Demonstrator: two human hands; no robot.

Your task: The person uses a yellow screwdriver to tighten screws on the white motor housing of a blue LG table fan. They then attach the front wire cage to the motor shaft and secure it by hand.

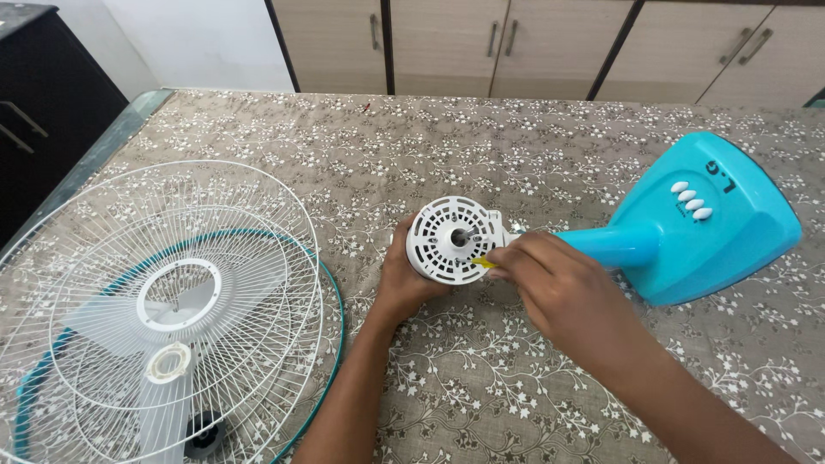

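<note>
A table fan lies dismantled on a table (533,146) covered in a grey-brown cloth printed with small white flowers and trailing stems. The fan's motor housing (453,239) is a round, white plastic drum whose flat face is pierced with rings of vent slots and has a short dark metal shaft standing at its centre; that face is turned up and toward the camera. Behind it a smooth turquoise plastic neck runs off to the right and widens into the stand base (705,219), a glossy wedge-shaped block carrying a row of four white oval push buttons. The long axis of the fan body thus lies almost level across the table, motor end to the left, base to the right and slightly farther away.

The left hand (402,279) cups the housing from its lower left side, fingers curled round behind the drum and gripping it. The right hand (550,283) comes in from the lower right and is pinched closed on a thin tool with a yellow handle (483,263), whose tip meets the lower right rim of the housing face. So the housing sits between the two hands, touching both.

Well to the left lie two domed white wire guards (172,283), one rimmed in teal, with translucent fan blades (112,318) beneath
</note>
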